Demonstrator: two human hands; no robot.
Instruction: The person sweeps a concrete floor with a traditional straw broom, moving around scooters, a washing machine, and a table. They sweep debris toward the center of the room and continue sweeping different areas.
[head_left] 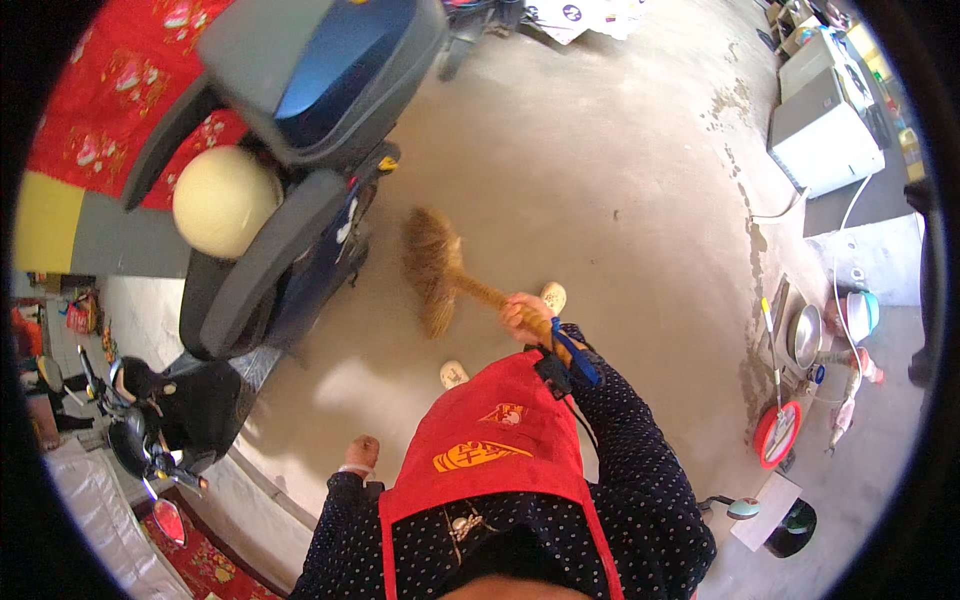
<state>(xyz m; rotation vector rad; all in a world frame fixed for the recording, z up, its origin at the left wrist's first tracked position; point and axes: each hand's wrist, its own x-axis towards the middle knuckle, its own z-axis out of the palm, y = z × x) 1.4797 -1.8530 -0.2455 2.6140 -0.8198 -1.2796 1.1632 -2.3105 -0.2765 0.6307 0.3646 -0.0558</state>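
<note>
My right hand (524, 318) is closed round the handle of a straw broom (433, 262), with a blue strap hanging by the wrist. The broom's wide bristle head lies ahead of my feet, a little left, against the concrete floor (600, 190); its edges look slightly blurred. My left hand (361, 453) hangs low beside the red apron (490, 430), its fingers curled in and nothing seen in it. Two light-coloured shoes, the left (453, 374) and the right (553, 296), stand near the broom handle.
On the left stands a scooter with a grey-blue top box (330, 80) and a cream helmet (226, 202); another scooter (165, 420) is behind it. Along the right are a white appliance (822, 130), a metal basin (803, 336) and a red-rimmed round object (778, 434).
</note>
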